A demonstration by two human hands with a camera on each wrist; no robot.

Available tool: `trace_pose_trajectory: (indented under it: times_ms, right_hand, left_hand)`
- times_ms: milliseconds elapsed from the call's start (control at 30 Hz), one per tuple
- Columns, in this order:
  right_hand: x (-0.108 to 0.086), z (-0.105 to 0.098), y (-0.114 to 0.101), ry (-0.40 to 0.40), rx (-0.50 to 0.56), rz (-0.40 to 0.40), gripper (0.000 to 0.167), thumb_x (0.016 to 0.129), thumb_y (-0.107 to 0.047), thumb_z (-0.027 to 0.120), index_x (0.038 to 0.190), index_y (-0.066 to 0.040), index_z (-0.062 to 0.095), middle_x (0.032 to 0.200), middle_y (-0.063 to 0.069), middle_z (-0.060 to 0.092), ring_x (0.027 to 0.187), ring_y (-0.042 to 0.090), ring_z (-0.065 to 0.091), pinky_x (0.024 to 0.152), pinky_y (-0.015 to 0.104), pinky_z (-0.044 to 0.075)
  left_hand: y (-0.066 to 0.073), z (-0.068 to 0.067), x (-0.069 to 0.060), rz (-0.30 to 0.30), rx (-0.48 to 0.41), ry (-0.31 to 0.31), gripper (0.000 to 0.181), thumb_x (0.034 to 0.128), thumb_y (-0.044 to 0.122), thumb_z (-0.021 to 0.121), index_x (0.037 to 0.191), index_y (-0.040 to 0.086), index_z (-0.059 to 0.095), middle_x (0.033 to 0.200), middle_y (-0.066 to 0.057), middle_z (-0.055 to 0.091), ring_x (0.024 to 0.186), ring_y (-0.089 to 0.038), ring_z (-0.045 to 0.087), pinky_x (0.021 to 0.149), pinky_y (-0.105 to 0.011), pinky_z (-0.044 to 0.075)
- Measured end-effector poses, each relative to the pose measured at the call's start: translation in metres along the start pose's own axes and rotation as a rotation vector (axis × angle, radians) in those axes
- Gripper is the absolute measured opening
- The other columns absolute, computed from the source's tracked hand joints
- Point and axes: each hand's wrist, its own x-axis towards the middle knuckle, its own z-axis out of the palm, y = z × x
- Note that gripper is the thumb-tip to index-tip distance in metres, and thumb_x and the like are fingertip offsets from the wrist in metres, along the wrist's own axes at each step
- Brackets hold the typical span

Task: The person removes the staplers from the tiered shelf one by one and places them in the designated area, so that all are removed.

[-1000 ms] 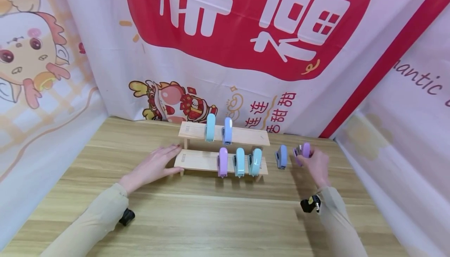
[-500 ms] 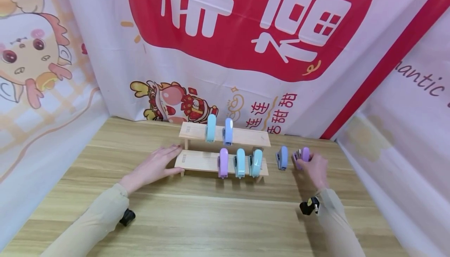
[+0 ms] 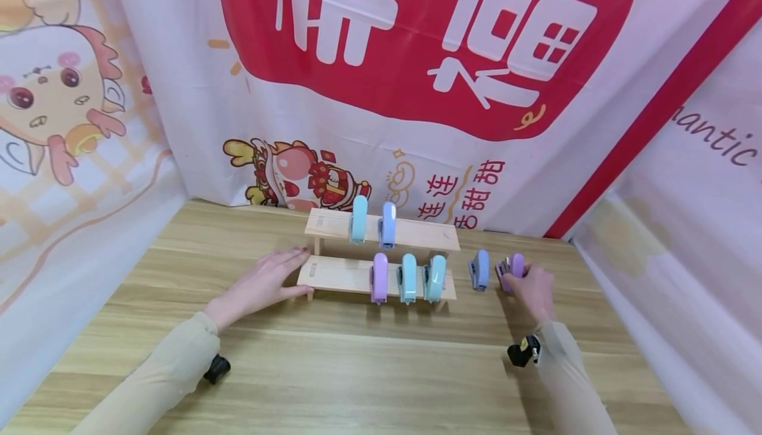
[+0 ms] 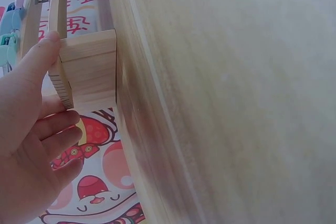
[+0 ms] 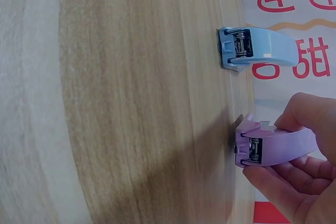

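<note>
A small two-tier wooden rack (image 3: 339, 273) stands on the table. My left hand (image 3: 262, 286) holds the left end of its lower board, thumb at the front corner and fingers toward the back. In the left wrist view, the thumb (image 4: 39, 59) lies along the board's edge. At the right, my right hand (image 3: 534, 291) grips a purple stapler (image 5: 283, 145) between thumb and fingers. Beside it a blue stapler (image 3: 479, 270) stands on the table. On the lower board sit another purple stapler (image 3: 379, 278) and two teal staplers (image 3: 407, 279).
The upper board carries a teal stapler (image 3: 359, 219) and a blue stapler (image 3: 387, 225). Behind the wooden table (image 3: 357, 375) hangs a printed cloth (image 3: 196, 111), with more cloth at both sides.
My right hand and the purple stapler have shifted slightly, and the stapler is turned a little more upright. My left hand keeps its place on the rack. The head view drifts slightly.
</note>
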Motion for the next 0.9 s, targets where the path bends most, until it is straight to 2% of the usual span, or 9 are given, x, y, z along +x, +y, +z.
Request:
trace_pose_trajectory:
  times_ms: [233, 700, 900]
  right_hand:
    - [0.0021, 0.0037, 0.0030, -0.022, 0.022, 0.019, 0.036, 0.084, -0.020, 0.070, 0.105, 0.008, 0.063, 0.101, 0.029, 0.071, 0.088, 0.034, 0.070, 0.076, 0.041, 0.062]
    - [0.0059, 0.0072, 0.0089, -0.040, 0.022, 0.023, 0.039, 0.085, -0.023, 0.069, 0.108, 0.007, 0.062, 0.104, 0.029, 0.070, 0.091, 0.035, 0.070, 0.078, 0.041, 0.063]
    - [0.0037, 0.0067, 0.0057, -0.057, 0.036, 0.041, 0.040, 0.086, -0.022, 0.069, 0.113, 0.007, 0.061, 0.107, 0.029, 0.069, 0.095, 0.035, 0.070, 0.080, 0.041, 0.063]
  left_hand:
    - [0.0000, -0.0008, 0.0001, 0.004, 0.008, 0.006, 0.078, 0.0869, 0.044, 0.074, 0.145, -0.002, 0.047, 0.148, -0.024, 0.049, 0.137, -0.040, 0.049, 0.115, -0.063, 0.036]
    - [0.0004, -0.0002, -0.0001, 0.014, 0.009, 0.023, 0.077, 0.0871, 0.043, 0.074, 0.144, -0.002, 0.048, 0.148, -0.023, 0.050, 0.136, -0.040, 0.050, 0.115, -0.062, 0.037]
    - [0.0006, -0.0007, 0.0001, 0.001, 0.002, 0.007, 0.077, 0.0876, 0.042, 0.073, 0.145, -0.001, 0.047, 0.149, -0.023, 0.048, 0.138, -0.039, 0.049, 0.116, -0.062, 0.035]
